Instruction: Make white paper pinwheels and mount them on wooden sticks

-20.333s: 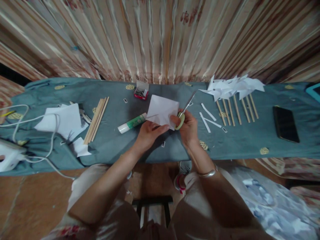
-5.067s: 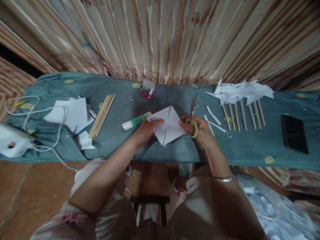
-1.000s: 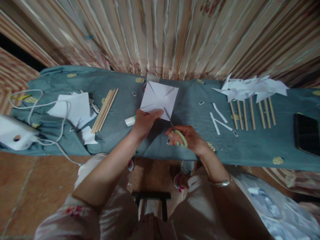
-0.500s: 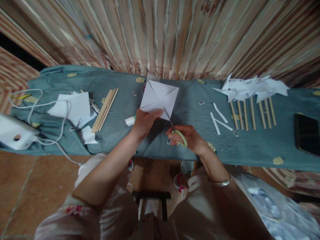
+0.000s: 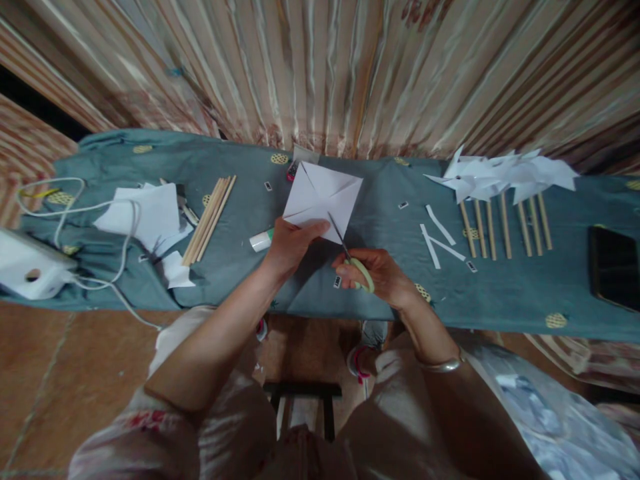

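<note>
My left hand (image 5: 293, 247) pinches the lower left part of a white square sheet of paper (image 5: 325, 190), thumb on top. Slits run in from the paper's corners toward its middle. In my right hand (image 5: 375, 273) is a pair of scissors (image 5: 361, 275) with pale green handles. Their blades lie at the paper's lower corner, pointing toward its centre; whether they are fully closed I cannot make out. A glue stick (image 5: 260, 241) with a white body lies just left of my left hand. Behind the paper, a small clear packet (image 5: 306, 155) with something red is partly covered.
Several paper pinwheels (image 5: 515, 175) on wooden sticks lie at the right, near a dark phone (image 5: 614, 267). Paper strips (image 5: 443, 241) lie closer in. To the left are loose wooden sticks (image 5: 210, 220), paper scraps (image 5: 150, 210) and a white corded device (image 5: 35, 263).
The paper has shifted slightly to the right and toward me, uncovering more of the clear packet behind it. Both hands keep their grip.
</note>
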### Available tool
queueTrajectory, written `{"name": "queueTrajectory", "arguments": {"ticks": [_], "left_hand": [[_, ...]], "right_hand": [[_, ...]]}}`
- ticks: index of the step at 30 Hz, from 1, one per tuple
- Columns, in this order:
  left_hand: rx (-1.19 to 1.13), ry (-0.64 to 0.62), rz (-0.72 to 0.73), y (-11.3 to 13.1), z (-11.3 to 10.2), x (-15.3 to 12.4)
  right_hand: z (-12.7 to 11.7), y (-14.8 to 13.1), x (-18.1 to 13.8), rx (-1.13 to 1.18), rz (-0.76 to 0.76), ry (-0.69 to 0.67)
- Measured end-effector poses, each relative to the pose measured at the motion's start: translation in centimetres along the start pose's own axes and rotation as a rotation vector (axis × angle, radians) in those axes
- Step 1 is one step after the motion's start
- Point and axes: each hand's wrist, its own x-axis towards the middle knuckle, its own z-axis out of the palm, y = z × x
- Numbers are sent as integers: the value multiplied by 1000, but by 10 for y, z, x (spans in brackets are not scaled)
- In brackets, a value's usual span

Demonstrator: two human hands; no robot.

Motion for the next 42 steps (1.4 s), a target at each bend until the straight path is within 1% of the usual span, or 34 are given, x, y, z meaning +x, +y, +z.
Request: {"name": "queueTrajectory", "arguments": {"ticks": [5, 13, 25, 35, 42], "left_hand": [[-1, 9, -16, -1, 1, 0], [3, -31, -4, -1, 1, -3], [-20, -10, -41, 1, 3, -4], [-27, 14, -44, 1, 3, -3], [-19, 4, -41, 3, 3, -5]], "right_hand": [[2, -2, 0, 25, 10, 14], [1, -3, 0, 25, 16, 30], [0, -1, 1, 16, 15, 36], [1, -4, 0, -10, 9, 40], [1, -3, -3, -36, 21, 12]]}}
